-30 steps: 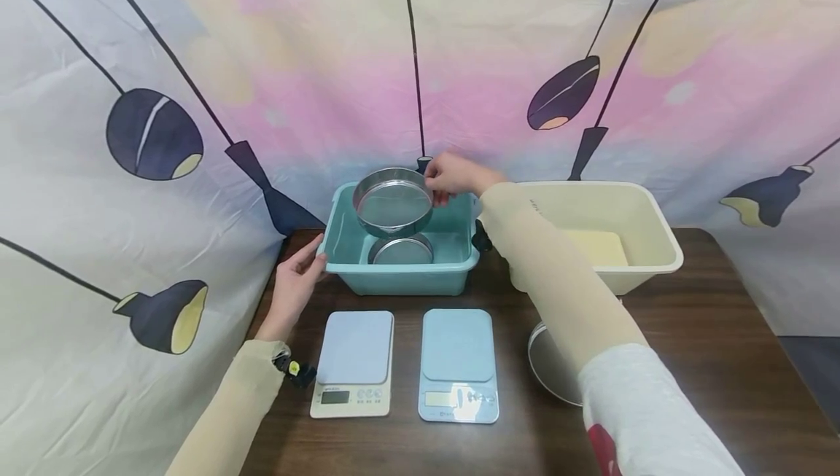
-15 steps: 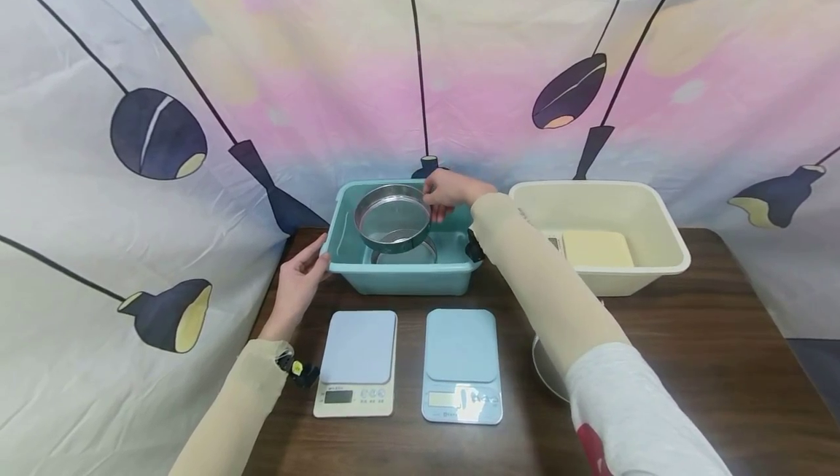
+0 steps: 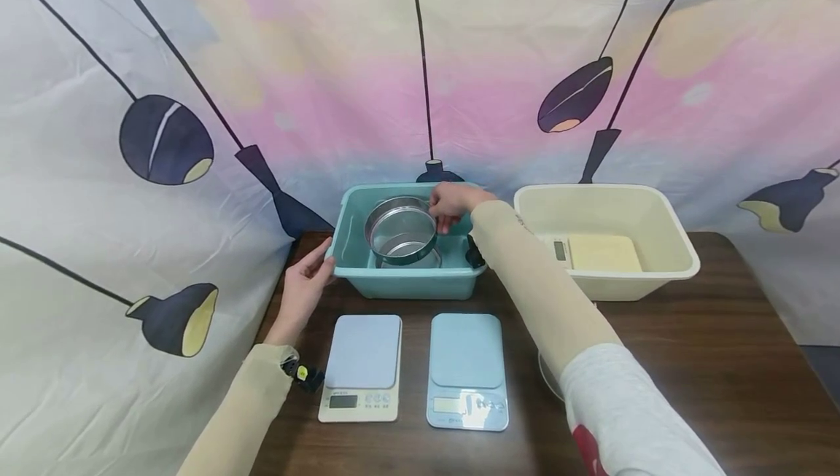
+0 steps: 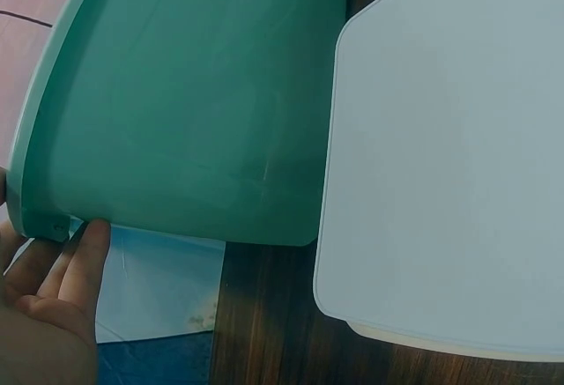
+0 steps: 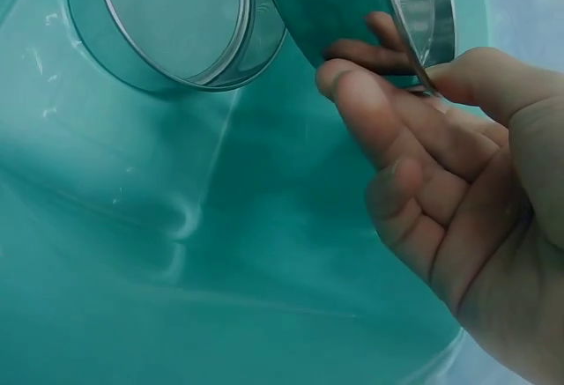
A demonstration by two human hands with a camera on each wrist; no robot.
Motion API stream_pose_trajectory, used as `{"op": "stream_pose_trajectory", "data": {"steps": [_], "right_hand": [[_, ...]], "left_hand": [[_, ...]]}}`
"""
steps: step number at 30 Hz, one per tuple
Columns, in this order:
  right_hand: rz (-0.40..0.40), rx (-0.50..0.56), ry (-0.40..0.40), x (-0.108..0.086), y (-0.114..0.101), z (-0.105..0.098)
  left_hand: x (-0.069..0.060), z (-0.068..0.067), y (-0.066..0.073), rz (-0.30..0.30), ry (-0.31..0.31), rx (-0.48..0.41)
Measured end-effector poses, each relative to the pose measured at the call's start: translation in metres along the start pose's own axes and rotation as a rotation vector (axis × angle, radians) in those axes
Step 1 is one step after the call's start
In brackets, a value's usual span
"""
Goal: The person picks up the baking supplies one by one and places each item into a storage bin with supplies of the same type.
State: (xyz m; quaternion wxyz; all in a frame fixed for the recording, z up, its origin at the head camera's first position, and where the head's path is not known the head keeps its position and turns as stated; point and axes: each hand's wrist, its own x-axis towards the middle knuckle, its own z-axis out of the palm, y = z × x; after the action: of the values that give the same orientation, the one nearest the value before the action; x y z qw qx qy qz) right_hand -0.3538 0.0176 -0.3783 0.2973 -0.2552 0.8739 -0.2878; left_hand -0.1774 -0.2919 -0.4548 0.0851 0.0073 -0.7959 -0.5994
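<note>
In the head view, a round metal sieve [image 3: 399,222] hangs low inside the teal basin [image 3: 413,288]. My right hand [image 3: 454,206] pinches its right rim, thumb on one side and fingers on the other, as the right wrist view shows on the held sieve [image 5: 330,6]. Partly covered below it, a second round sieve [image 5: 172,11] lies on the basin floor. I cannot tell whether the two touch. At the basin's left front corner my left hand [image 3: 305,290] holds the rim; the left wrist view has its fingers [image 4: 86,266] under the lip.
In front of the basin lie a white kitchen scale [image 3: 363,359] and a light blue kitchen scale [image 3: 467,367]. A cream basin [image 3: 643,288] at right contains another scale [image 3: 604,252]. A round rim [image 3: 548,377] shows beside my right forearm. A patterned cloth hangs behind.
My right hand has lowered the held sieve deeper into the teal basin, over the second sieve. The left hand stays at the basin's corner. The head view has shifted slightly.
</note>
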Motion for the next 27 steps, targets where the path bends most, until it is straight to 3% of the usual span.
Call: {"op": "stream_pose_trajectory", "data": {"steps": [12,19,27], "right_hand": [[-0.006,-0.024,-0.043,0.0005,0.0007,0.0055],[0.036,-0.015,-0.088,0.0011,0.0011,0.0057],[0.041,0.024,-0.075,0.0026,0.0017,0.0065]], "left_hand": [[0.0002,0.0009,-0.0014,0.000,0.011,-0.002],[0.0013,0.0007,-0.0040,0.011,-0.004,0.002],[0.0011,-0.0008,-0.0042,0.017,0.013,0.005]]}}
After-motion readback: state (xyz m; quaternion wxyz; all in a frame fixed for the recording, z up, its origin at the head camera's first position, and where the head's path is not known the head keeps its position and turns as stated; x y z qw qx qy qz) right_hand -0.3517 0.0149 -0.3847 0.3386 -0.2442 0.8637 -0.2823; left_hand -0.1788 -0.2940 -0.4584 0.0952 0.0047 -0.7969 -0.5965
